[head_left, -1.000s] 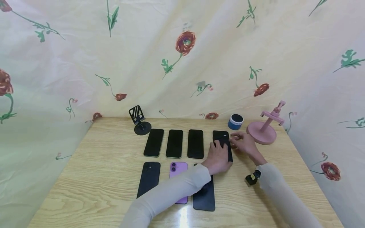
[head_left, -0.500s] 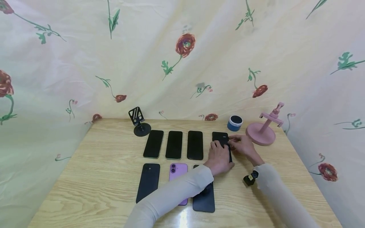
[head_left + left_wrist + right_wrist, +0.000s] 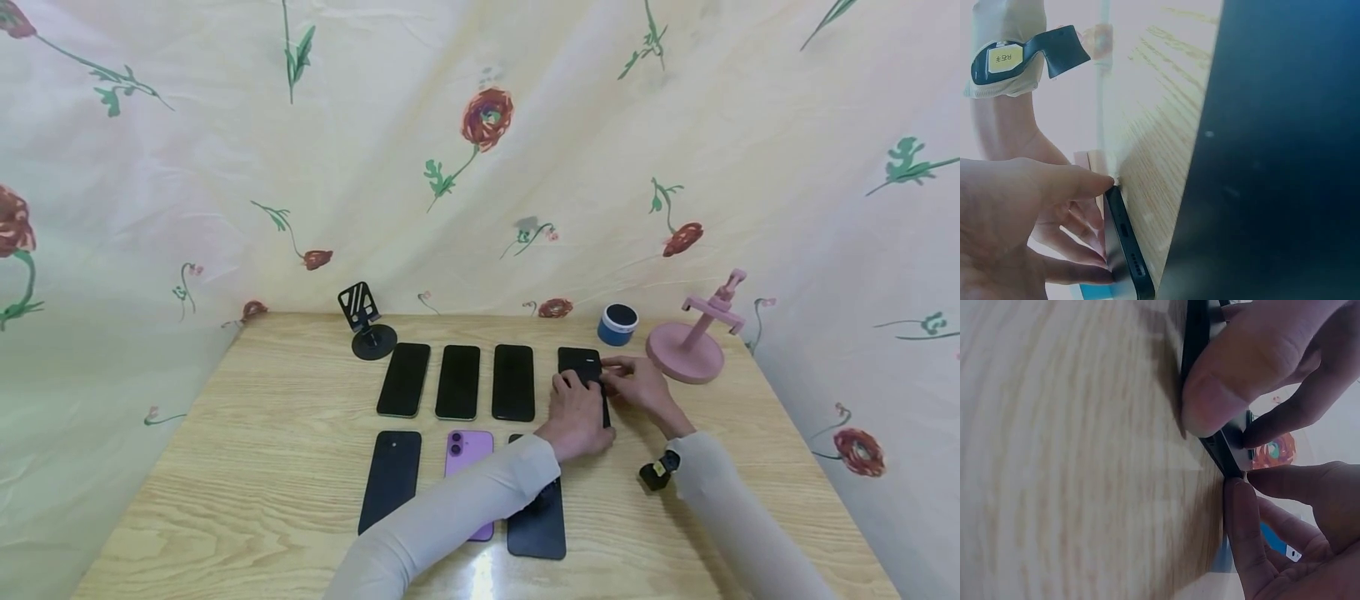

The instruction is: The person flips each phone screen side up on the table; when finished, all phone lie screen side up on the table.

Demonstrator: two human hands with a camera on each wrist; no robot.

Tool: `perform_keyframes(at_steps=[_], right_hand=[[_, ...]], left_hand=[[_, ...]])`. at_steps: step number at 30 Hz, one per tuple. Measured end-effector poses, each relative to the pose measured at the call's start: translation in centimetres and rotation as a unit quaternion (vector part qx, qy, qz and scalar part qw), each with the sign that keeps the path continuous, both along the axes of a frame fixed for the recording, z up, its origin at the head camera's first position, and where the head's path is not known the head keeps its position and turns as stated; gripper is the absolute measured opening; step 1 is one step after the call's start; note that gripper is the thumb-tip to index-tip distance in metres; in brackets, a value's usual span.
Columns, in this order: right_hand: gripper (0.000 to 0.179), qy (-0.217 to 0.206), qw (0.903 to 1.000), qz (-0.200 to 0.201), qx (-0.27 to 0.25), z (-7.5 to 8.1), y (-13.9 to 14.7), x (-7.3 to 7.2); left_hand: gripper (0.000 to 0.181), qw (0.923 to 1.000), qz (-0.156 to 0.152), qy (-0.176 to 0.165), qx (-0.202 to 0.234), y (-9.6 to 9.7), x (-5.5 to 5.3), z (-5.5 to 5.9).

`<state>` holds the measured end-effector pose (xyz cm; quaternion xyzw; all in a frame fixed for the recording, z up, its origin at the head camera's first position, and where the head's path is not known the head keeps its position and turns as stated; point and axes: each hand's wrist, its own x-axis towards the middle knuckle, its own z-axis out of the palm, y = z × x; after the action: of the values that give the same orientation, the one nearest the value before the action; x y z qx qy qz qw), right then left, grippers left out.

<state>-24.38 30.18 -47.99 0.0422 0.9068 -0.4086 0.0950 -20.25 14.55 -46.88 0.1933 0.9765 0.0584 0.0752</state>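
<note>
Gripping the black phone (image 3: 573,357) twd back-right corner of tabletop (image 3: 247,442), your L hand (image 3: 576,417) shld steady it; your R hand (image 3: 639,386) pinches its edge.

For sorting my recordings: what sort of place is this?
Probably a staged tabletop corner indoors: floral cloth hangs behind a wood-grain table bearing a pink stand and phones laid in rows.

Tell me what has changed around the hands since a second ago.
The right hand has shifted slightly left and now appears to pinch the right edge of the rightmost phone in the back row. Nothing was visibly let go. The left hand stays on that phone; the other phones, black stand, pink stand and blue speaker have not moved.
</note>
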Motion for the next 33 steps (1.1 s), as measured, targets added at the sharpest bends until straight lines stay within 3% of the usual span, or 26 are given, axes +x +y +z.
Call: perform_keyframes(at_steps=[10, 21, 27, 33], right_hand=[[0.05, -0.005, 0.9999, -0.005, -0.016, 0.0, -0.1, 0.2], [0.052, 0.0, 0.9971, 0.001, -0.076, -0.3, 0.2, 0.6], [0.053, -0.02, 0.9934, -0.005, -0.113, -0.1, 0.6, 0.7], [0.053, 0.0, 0.9893, -0.003, -0.146, 0.5, 0.6, 0.9]], left_hand=[[0.082, 0.9991, 0.013, -0.024, 0.032, -0.1, 0.1, 0.2], [0.08, 0.9964, 0.01, -0.046, 0.07, -0.7, 0.2, 0.2], [0.078, 0.9897, 0.005, -0.059, 0.131, -1.4, 0.1, 0.0], [0.082, 0.9812, 0.006, -0.056, 0.185, -1.7, 0.1, -0.2]])
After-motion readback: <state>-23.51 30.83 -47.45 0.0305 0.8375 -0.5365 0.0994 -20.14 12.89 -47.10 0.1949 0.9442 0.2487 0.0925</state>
